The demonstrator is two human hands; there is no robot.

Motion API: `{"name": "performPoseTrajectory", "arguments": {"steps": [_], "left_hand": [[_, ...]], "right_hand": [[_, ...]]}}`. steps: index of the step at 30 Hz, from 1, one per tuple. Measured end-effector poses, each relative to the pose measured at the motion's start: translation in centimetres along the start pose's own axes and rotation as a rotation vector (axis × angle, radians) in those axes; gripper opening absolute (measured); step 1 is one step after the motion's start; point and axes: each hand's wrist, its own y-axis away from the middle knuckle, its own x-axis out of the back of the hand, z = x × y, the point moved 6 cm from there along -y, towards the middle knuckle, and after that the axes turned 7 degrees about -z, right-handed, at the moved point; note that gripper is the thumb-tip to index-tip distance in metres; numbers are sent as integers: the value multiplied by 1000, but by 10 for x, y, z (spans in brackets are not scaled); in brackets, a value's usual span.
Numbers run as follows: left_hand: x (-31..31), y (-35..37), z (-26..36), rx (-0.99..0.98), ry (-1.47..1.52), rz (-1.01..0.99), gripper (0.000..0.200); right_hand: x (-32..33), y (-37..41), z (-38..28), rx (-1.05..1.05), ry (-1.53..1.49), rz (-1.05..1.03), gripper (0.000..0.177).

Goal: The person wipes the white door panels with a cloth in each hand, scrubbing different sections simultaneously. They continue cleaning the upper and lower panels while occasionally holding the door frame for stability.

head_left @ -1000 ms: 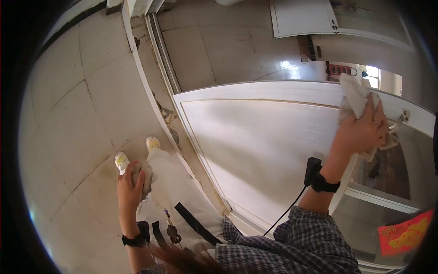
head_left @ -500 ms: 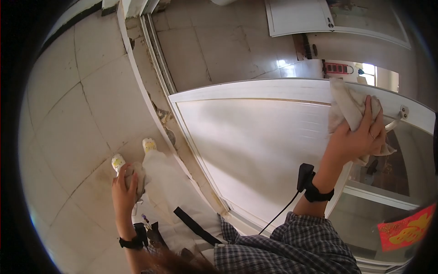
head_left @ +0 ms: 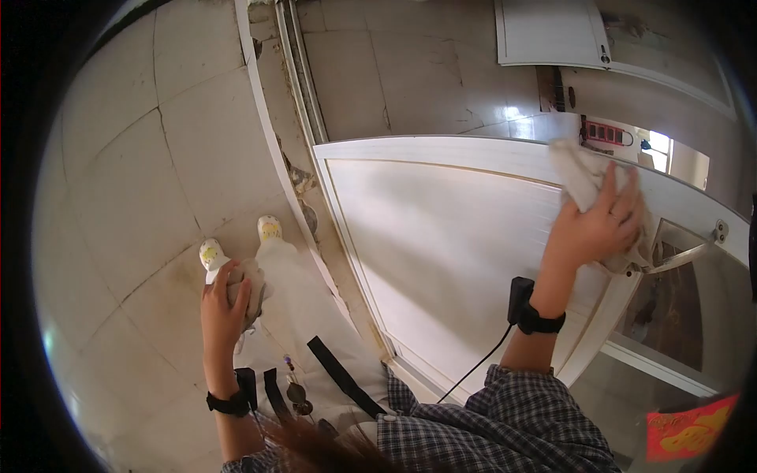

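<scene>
Cloth (head_left: 579,169), pale and crumpled, pinned against the upper rail of the white door (head_left: 441,236) beneath the right hand (head_left: 591,229), fingers spread wide over it and palm pressing. Soft, light and limp by the look of it; likely to bunch and slide on the glossy, smooth panel, so best taken with a flat palm across the bulk rather than by a loose corner. Metal lever handle (head_left: 682,256) just beside, hard and slim. Left hand (head_left: 225,303) lowered beside the leg, fingers curled round a second rag (head_left: 251,288), greyish and wadded. Matt, scuffed floor tiles (head_left: 118,181) below.
</scene>
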Motion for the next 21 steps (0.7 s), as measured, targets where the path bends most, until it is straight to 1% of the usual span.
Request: {"name": "performPoseTrajectory", "arguments": {"steps": [2, 5, 7, 9, 11, 13, 15, 16, 19, 20, 21], "left_hand": [[-3, -1, -4, 7, -4, 1, 31], [-3, -5, -7, 31, 21, -6, 32], [-4, -6, -6, 30, 39, -7, 32], [-4, -5, -7, 17, 48, 1, 32], [-3, -5, -9, 25, -17, -9, 33], [-2, -5, -12, 21, -44, -15, 33], [-3, -5, -14, 10, -23, 2, 33], [-3, -5, -14, 14, -21, 4, 33], [-3, -5, -10, 9, -34, 4, 33], [-3, -5, -6, -3, -47, 1, 33], [-4, -5, -2, -15, -58, 0, 33]], "right_hand": [[-11, 12, -18, 81, -132, -104, 56], [-49, 46, -71, 206, -301, -236, 45], [-82, 79, -104, 268, -349, -273, 43], [-87, 82, -112, 274, -401, -273, 47], [-83, 80, -110, 248, -430, -305, 53], [-60, 65, -93, 193, -434, -371, 60], [-40, 52, -59, 66, -336, -320, 73], [-32, 48, -45, -17, -355, -259, 72], [-37, 56, -42, 79, -282, -204, 65], [-41, 60, -54, 93, -280, -210, 52], [-46, 65, -62, 116, -299, -214, 50]]}}
